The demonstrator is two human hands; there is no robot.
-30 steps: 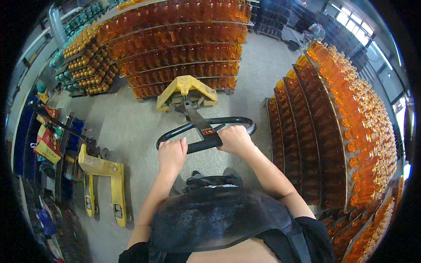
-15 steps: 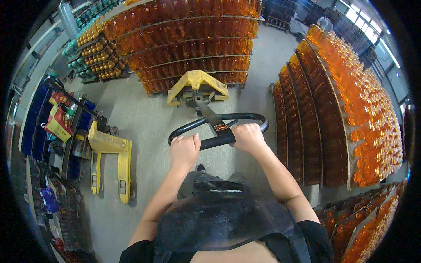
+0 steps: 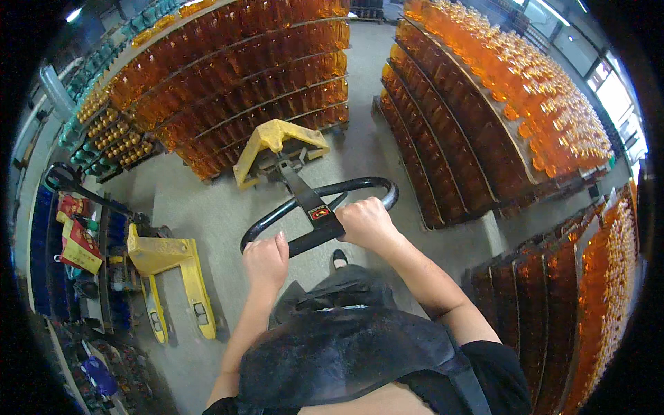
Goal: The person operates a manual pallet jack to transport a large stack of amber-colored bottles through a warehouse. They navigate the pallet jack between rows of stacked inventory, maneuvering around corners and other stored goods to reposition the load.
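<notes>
Ahead of pallet jack handle [image 3: 315,214]: stacked orange bottle pallets [image 3: 235,90].

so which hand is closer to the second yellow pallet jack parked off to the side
Left. The left hand grips the black loop handle on the side toward the parked pallet jack, which sits down to the person's left. The right hand grips the handle farther away.

pallet jack forks [image 3: 277,149] — hidden under pallet | far bottles — blurred
</notes>
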